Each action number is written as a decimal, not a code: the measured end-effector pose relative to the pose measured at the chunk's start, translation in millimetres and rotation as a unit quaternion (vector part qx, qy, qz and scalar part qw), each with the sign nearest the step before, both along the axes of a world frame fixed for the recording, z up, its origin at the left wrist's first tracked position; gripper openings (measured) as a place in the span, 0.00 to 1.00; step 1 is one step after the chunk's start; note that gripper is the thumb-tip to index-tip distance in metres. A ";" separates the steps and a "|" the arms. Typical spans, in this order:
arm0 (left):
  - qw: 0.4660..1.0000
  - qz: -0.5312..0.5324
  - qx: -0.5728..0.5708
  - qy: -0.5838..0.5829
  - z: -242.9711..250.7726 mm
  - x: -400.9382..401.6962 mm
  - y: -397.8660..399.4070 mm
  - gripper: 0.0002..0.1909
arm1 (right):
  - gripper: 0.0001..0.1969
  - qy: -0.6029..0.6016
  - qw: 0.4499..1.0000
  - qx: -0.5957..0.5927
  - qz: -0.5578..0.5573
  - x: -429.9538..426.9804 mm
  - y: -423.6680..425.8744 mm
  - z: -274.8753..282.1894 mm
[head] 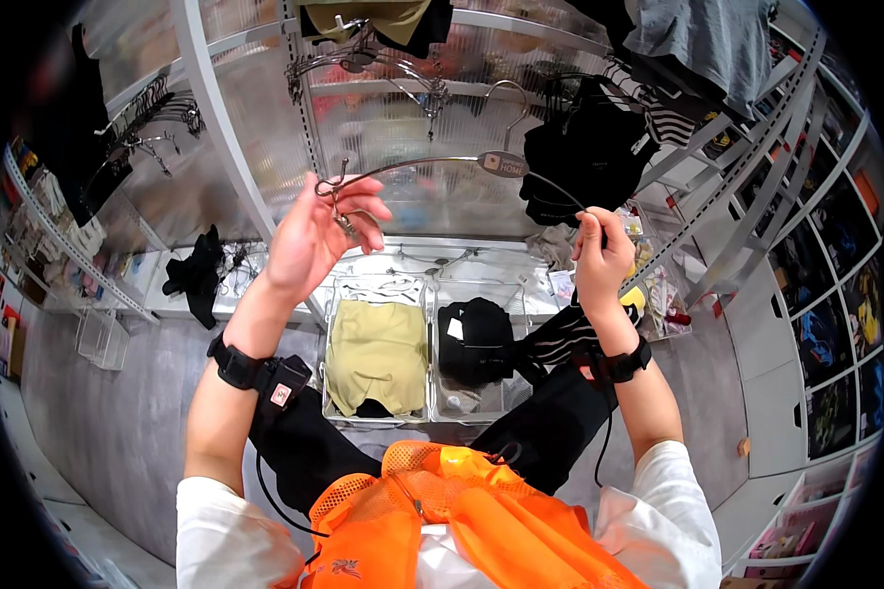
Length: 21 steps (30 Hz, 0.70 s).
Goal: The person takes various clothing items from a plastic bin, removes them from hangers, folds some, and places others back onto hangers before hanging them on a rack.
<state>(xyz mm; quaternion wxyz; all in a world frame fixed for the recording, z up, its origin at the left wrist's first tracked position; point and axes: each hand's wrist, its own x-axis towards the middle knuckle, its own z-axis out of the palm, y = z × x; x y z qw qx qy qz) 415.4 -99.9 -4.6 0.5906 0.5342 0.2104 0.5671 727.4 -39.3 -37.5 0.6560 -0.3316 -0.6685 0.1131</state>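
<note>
A metal clothes hanger (pixel 442 159) with clips and a grey oval plate bearing writing is held up in front of me. My right hand (pixel 602 250) is closed on the hanger's right end. My left hand (pixel 331 228) has its fingers apart at the hanger's left end, where a clip lies against the palm; whether it grips cannot be told. Below stand two wire baskets. The left basket (pixel 328 368) holds folded olive-yellow cloth (pixel 377 353). The right basket (pixel 527 294) holds folded black clothing (pixel 476 340) with a white tag. Black striped fabric (pixel 560 335) lies beside it.
Several metal hangers (pixel 368 62) hang from the rack ahead. Black garments (pixel 582 154) hang at the right, more hangers (pixel 147 118) at the left. A black garment (pixel 195 276) lies on the white ledge (pixel 158 291). A metal stepladder (pixel 759 199) stands at the right, near shelves.
</note>
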 end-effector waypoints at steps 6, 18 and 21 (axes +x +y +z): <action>0.987 0.086 -0.049 0.127 10.6 -9.3 3.3 0.22 | 0.04 -0.074 0.997 -0.012 -0.024 6.9 7.4 2.4; 0.922 0.200 0.036 0.329 -2.4 8.9 -15.7 0.09 | 0.32 -0.149 0.985 -0.083 -0.018 -9.8 20.5 -0.6; 0.917 0.238 0.036 0.318 -7.0 6.3 -17.1 0.09 | 0.28 -0.153 0.980 -0.121 -0.024 -9.6 26.9 -9.9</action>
